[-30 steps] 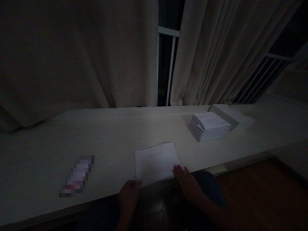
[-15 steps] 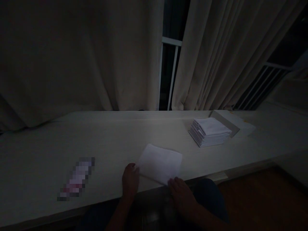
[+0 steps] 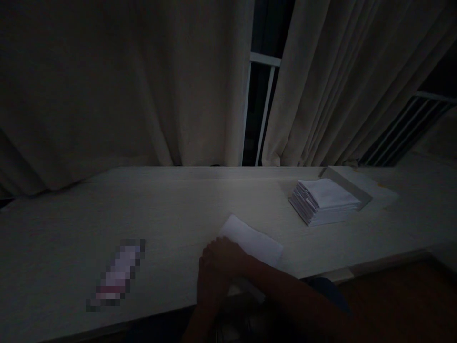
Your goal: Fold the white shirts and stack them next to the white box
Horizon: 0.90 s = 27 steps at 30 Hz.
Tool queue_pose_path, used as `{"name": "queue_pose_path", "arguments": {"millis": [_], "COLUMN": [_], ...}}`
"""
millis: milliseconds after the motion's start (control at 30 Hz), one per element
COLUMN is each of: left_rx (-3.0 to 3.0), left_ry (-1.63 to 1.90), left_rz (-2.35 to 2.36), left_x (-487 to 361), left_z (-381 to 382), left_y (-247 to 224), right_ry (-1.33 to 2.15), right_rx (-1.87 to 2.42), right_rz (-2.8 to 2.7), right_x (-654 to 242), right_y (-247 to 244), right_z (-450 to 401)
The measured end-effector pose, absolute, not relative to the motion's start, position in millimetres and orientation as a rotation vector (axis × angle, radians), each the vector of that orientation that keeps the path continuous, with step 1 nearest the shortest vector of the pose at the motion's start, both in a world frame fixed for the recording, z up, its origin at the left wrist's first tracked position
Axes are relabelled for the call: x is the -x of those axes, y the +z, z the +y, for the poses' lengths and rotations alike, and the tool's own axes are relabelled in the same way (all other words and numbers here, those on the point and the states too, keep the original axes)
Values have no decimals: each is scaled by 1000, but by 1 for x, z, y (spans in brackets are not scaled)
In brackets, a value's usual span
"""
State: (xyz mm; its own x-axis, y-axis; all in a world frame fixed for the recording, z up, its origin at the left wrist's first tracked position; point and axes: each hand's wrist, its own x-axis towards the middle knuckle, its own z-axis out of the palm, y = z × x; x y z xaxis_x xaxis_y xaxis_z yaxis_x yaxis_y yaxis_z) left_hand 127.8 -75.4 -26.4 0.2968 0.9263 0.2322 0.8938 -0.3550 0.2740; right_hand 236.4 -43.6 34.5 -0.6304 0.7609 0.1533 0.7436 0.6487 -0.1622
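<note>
A white folded sheet [image 3: 255, 240], paper or thin cloth, lies at the near edge of the table in front of me. My right hand [image 3: 226, 255] reaches across it, fingers bent and together over its left edge. Beneath and beside it, my left hand [image 3: 213, 281] meets the right hand at that same edge; its fingers are mostly covered. My right forearm hides the near part of the sheet, and a lower corner shows below the arm. To the right, a stack of similar white folded sheets [image 3: 328, 202] rests on the table.
The pale table [image 3: 171, 205] runs the whole width. A blurred-out flat object [image 3: 119, 269] lies at the left. An open white folder or packet [image 3: 378, 190] sits behind the stack. Long curtains [image 3: 200, 85] hang along the back, with a barred window [image 3: 262, 109] between them. The light is dim.
My right hand has gone from the sheet's lower right corner over to its left edge, against my left hand. The view has shifted slightly, and less of the sheet shows.
</note>
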Motion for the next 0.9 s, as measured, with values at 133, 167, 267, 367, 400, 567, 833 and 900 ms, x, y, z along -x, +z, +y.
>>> {"name": "queue_pose_path", "arguments": {"millis": [133, 167, 267, 367, 400, 567, 833, 900], "left_rx": [-2427, -2410, -2369, -2367, -2371, -2540, -2649, -2726], "left_ry": [556, 569, 618, 645, 643, 479, 395, 459], "left_rz": [1827, 1869, 1945, 1937, 1935, 1895, 2141, 2011], "left_x": [-128, -129, -131, -133, -133, -114, -98, -112], "left_z": [-78, -79, -81, -83, -82, -58, 8, -10], "left_y": [-32, -35, -43, -49, -50, -46, 29, 34], "right_ry": [98, 90, 106, 180, 205, 255, -28, -81], "right_rx": [1250, 1283, 1440, 1561, 1572, 1657, 1897, 1945], "right_rz": [-2697, -2688, -2626, -2575, -2569, -2516, -2406, -2386], "right_x": [-258, -267, -293, -311, -314, -323, -351, -357], "right_y": [15, 12, 11, 13, 14, 14, 21, 21], "right_z": [-26, -20, -1, 13, 15, 13, -19, -31]}}
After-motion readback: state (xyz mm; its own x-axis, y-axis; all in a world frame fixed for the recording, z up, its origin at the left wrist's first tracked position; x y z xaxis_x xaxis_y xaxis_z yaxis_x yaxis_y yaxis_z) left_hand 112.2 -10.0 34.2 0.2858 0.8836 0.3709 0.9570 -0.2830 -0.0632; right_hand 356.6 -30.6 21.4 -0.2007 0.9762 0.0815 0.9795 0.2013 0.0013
